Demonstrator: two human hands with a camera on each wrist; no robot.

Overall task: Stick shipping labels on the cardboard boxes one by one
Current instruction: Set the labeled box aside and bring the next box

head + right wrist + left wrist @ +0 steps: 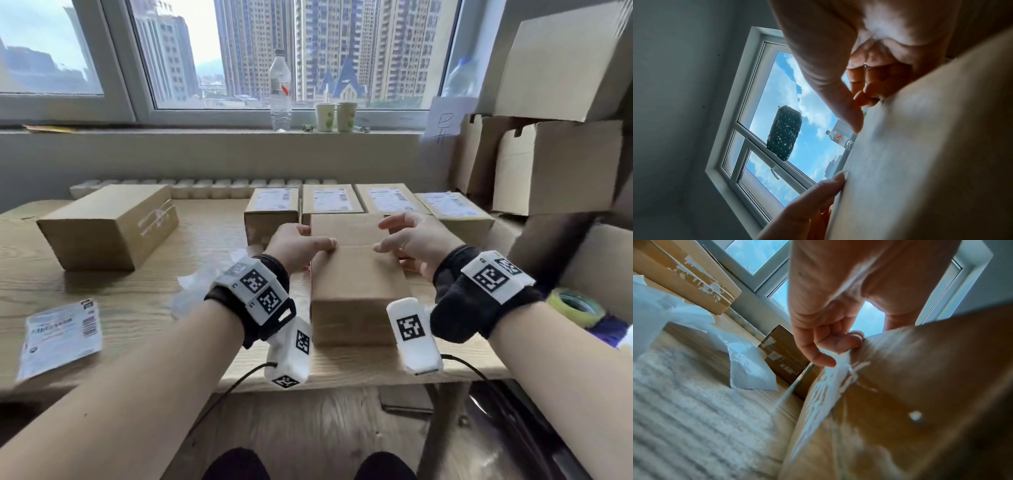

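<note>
Head view: plain cardboard box at near table centre, left hand and right hand gripping its sides. Top seemingly bare. Square it flat; labels lie near-left.

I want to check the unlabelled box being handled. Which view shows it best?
The head view: the plain box shows whole, held at its sides by left hand and right hand. Both wrist views show only blurred close-up cardboard faces.

The sheet of labels is motion-blurred, its print unreadable; the tape roll is partly hidden.
</note>
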